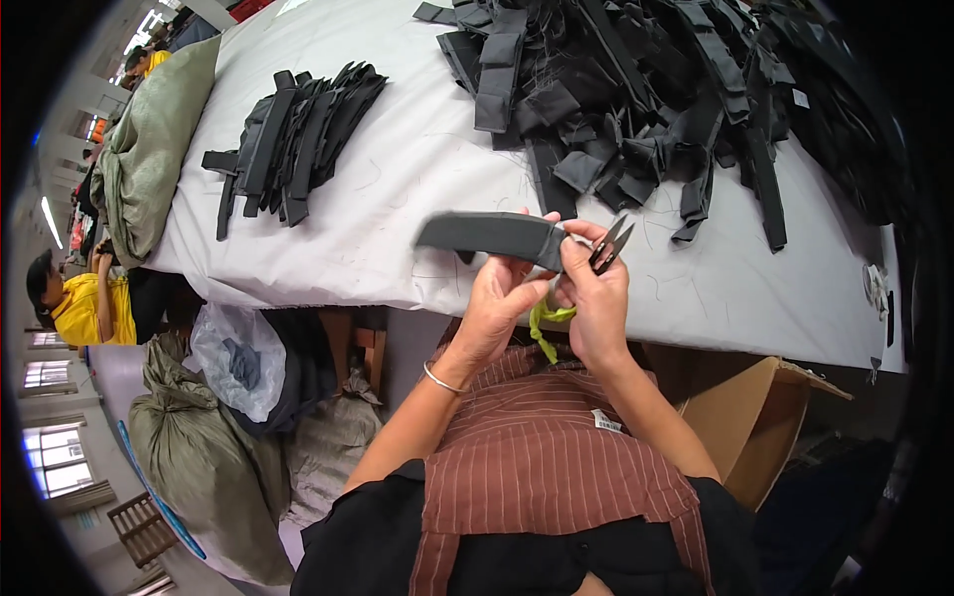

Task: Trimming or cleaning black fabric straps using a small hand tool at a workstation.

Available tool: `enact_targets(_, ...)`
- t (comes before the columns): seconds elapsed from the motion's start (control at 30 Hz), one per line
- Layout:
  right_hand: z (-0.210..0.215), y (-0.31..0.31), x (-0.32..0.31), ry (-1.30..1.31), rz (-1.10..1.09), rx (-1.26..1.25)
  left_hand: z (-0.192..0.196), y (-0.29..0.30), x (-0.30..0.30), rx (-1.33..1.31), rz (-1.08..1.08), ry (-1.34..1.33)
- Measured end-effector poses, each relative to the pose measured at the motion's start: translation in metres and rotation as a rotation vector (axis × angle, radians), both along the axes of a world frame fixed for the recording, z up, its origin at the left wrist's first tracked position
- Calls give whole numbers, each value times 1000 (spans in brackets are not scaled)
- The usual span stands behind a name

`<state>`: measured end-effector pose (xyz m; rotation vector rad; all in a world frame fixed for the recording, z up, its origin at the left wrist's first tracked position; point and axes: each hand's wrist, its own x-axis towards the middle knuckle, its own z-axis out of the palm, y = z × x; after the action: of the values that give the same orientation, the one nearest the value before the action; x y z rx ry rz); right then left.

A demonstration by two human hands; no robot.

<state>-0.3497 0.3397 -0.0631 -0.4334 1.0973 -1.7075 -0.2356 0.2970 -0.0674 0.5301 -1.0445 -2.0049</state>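
A dark grey fabric strip (487, 234) is held level above the near edge of the white-covered table. Underneath it, my left hand (502, 298) grips the strip with thumb and fingers. My right hand (593, 288) pinches the strip's right end and also carries a pair of thread snips (613, 241), whose blades point up and to the right. A yellow-green ribbon (545, 323) hangs from the snips' side, below my right hand. The strip's left end is blurred.
A neat stack of dark strips (298, 139) lies at the left of the table (407, 169). A large tangled heap of strips (636, 89) covers the far right. An open cardboard box (750, 417) stands below right; sacks (199, 437) stand below left. A person in yellow (94, 308) is at far left.
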Motion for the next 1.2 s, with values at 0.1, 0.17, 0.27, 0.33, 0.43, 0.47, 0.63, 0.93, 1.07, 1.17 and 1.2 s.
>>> enact_targets(0.1,3,6,5,32,45,2,3,-5,6,61,34,46)
enact_targets(0.17,5,8,7,158,124,-43,3,-6,7,70,93,84)
enact_targets(0.27,-6,10,-4,511,255,-24,-2,-10,10,85,130,92)
enact_targets(0.33,2,9,-6,575,206,-94,-1,-10,12,72,149,64)
enact_targets(0.43,18,5,-14,930,56,-147,1,-11,15,54,153,16)
enact_targets(0.47,21,5,-15,928,61,-148,2,-12,16,49,141,-4)
enact_targets(0.63,28,5,-14,1094,194,-168,-11,-13,16,-6,149,-113)
enact_targets(0.93,28,4,-13,1333,223,-202,-16,-9,18,-41,124,-202)
enact_targets(1.07,27,4,-19,1147,197,-132,-12,-8,16,-85,112,-252)
enact_targets(1.17,29,2,-25,977,209,-120,-12,-8,15,-101,133,-259)
enact_targets(1.2,30,1,-28,914,208,-159,-11,-8,15,-101,125,-279)
